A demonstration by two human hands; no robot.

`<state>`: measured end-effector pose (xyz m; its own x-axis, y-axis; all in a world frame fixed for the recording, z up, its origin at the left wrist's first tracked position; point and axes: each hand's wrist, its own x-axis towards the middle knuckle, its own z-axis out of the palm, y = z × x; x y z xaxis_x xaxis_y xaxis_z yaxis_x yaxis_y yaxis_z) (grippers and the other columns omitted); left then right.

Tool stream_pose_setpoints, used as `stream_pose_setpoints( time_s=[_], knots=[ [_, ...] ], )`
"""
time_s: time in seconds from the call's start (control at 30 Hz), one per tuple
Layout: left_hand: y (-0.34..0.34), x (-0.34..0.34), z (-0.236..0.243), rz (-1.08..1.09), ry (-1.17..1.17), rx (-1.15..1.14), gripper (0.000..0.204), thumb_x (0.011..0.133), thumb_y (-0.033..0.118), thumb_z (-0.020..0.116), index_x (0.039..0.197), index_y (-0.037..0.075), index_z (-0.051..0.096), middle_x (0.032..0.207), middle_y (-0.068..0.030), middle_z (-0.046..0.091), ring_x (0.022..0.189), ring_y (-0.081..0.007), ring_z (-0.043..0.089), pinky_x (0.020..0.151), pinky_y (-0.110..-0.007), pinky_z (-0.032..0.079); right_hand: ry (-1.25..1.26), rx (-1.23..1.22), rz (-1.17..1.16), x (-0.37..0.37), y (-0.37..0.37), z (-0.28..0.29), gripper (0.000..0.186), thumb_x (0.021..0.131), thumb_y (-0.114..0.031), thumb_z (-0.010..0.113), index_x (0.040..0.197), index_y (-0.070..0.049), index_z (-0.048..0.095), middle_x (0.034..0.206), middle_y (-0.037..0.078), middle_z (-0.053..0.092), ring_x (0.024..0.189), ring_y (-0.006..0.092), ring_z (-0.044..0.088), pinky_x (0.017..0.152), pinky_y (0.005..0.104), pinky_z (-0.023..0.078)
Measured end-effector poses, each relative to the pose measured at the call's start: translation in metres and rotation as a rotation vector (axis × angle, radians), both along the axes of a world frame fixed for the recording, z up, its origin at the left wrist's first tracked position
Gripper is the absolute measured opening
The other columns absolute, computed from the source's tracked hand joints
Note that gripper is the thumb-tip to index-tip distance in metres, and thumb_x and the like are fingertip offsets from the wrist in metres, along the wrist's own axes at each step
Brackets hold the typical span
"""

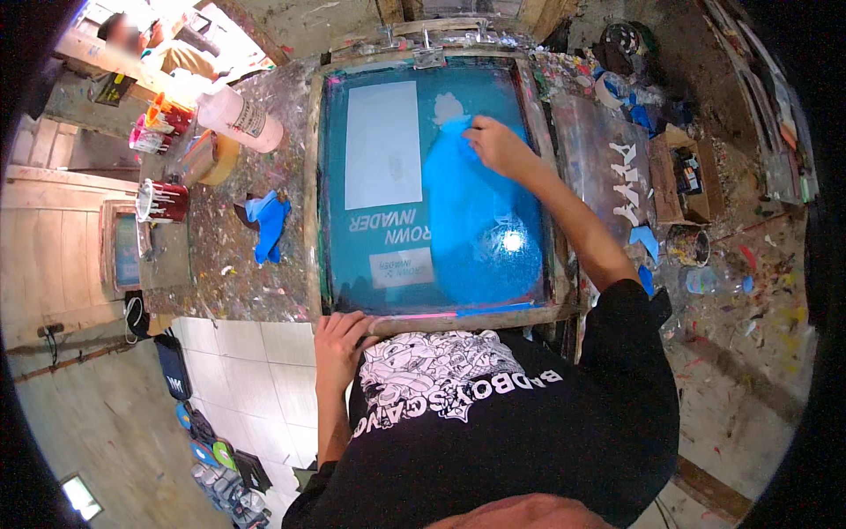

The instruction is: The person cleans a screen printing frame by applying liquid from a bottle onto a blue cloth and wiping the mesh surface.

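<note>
A wooden-framed printing screen (370, 251) with teal mesh lies before me. Glossy wet blue (480, 229) covers much of its right half. My right hand (498, 145) is over the upper part of the mesh, fingers pinched on a small blue piece (456, 125), perhaps a rag; its kind is unclear. Just beyond that piece is a pale patch (449, 106) on the mesh. With its fingers curled over the near left corner of the wooden frame (397, 324), my left hand (342, 337) grips it. White paper (383, 141) covers the screen's upper left.
Left on the stained table stand a pink-white bottle (242, 119), a tape roll (211, 159) and paint-smeared cups (163, 201). A crumpled blue piece (269, 225) lies nearer the screen. Hinge clamps (429, 56) sit at the far edge. Rightward is a cardboard box (683, 181). Someone sits far left.
</note>
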<state>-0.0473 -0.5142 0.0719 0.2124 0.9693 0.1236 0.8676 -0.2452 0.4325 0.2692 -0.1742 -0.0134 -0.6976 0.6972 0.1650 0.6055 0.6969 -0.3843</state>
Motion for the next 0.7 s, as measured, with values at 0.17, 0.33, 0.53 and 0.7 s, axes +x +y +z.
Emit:
stream_pose_setpoints(
  time_s=[0.17, 0.33, 0.53, 0.7],
  knots=[
    [0.0, 0.003, 0.002, 0.008, -0.019, 0.019, 0.033, 0.073, 0.018, 0.077, 0.103, 0.007, 0.072, 0.104, -0.0064, 0.069, 0.091, -0.0258, 0.061, 0.08, -0.039, 0.043, 0.154, -0.085, 0.445, -0.012, -0.043, 0.027, 0.026, 0.094, -0.022, 0.052, 0.096, 0.0, 0.065, 0.101, 0.025, 0.062, 0.092, 0.0419, 0.062, 0.082, 0.0486, 0.052],
    [0.0, 0.0, 0.004, -0.018, -0.014, 0.006, 0.032, 0.073, 0.018, 0.077, 0.102, 0.007, 0.072, 0.104, -0.0062, 0.069, 0.092, -0.0256, 0.061, 0.079, -0.04, 0.043, 0.058, 0.174, -0.038, 0.003, 0.024, -0.004, 0.022, 0.085, -0.018, 0.065, 0.098, -0.001, 0.065, 0.097, 0.019, 0.059, 0.093, 0.0375, 0.06, 0.081, 0.0466, 0.051],
    [-0.002, 0.002, -0.003, 0.005, 0.015, 0.025, 0.034, 0.075, 0.021, 0.076, 0.105, 0.006, 0.071, 0.105, -0.0065, 0.069, 0.093, -0.0259, 0.061, 0.081, -0.04, 0.044, -0.048, 0.002, 0.289, -0.008, -0.116, 0.03, 0.017, 0.085, -0.016, 0.061, 0.092, 0.0, 0.062, 0.093, 0.02, 0.06, 0.085, 0.0373, 0.061, 0.08, 0.0472, 0.053],
    [-0.001, -0.002, -0.001, -0.022, 0.007, 0.003, 0.034, 0.074, 0.02, 0.077, 0.104, 0.005, 0.071, 0.105, -0.007, 0.069, 0.092, -0.0265, 0.061, 0.08, -0.041, 0.044, -0.103, -0.018, 0.147, 0.043, -0.096, 0.011, 0.011, 0.084, -0.006, 0.058, 0.093, 0.0, 0.061, 0.095, 0.02, 0.059, 0.091, 0.039, 0.06, 0.081, 0.0461, 0.052]
  ],
)
